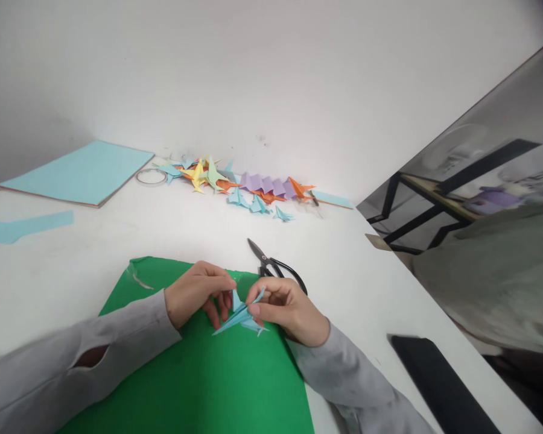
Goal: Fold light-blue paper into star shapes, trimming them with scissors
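Note:
A light blue origami paper crane [239,317] is held between my two hands, above a green sheet [199,374]. My left hand [203,294] pinches one upright point of the folded paper between thumb and forefinger, its other fingers curled below. From the other side, my right hand [285,307] grips the crane near its centre between thumb and fingers. One long thin point sticks out toward the lower left, and a wing hangs toward the lower right. Just beyond my right hand lie black-handled scissors [268,260], their handles partly hidden by it.
Folded paper cranes [212,175] in several colours lie along the wall, beside a purple pleated paper [265,184]. At the left are a stack of blue paper [81,172], a wire ring [151,176] and a blue strip [31,228]. A black flat object [438,380] lies at right.

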Motion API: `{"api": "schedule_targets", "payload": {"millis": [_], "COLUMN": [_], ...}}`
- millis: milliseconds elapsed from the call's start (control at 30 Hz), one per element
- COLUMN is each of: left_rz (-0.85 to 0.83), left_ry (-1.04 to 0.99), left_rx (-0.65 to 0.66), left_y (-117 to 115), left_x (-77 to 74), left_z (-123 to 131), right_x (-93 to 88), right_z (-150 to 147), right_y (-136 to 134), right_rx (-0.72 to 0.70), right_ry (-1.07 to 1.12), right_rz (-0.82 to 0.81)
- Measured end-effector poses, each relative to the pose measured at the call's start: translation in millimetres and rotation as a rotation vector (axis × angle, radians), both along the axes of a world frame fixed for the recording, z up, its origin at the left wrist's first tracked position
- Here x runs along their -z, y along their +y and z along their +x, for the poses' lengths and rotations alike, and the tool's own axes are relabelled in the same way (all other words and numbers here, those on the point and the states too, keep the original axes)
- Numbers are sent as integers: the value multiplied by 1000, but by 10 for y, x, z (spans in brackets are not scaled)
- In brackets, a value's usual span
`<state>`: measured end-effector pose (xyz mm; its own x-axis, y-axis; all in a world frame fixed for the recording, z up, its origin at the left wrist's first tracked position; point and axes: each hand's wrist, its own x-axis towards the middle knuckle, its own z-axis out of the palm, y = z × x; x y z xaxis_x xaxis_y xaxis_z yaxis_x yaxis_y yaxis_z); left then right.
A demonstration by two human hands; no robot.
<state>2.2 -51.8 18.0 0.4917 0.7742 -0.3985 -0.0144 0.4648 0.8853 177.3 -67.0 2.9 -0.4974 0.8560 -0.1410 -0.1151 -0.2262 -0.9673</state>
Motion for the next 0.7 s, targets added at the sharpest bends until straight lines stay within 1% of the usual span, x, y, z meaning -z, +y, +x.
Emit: {"api": "schedule_targets", "payload": {"millis": [133,267,367,500,600,700], "left_rz": [9,-4,-3,60,116,248], "left_ry": [-61,-106,-100,-39,-24,48], "left_rx": [-33,-94,-67,-7,-43,-42], "left_y": [8,30,28,2,-4,-5], "left_x": [22,23,10,13,32,54], "left_z": [-18,-29,-36,-40,-34,-35], "right_x": [-7,3,9,10,9,1], "right_z": [-4,-3,3,8,8,3], "right_y": [0,2,3,7,9,5], "right_rx": [1,29,53,70,81,84], "right_ry": [-2,20,42,62,50,22], "right_rz": [17,22,32,40,34,33]}}
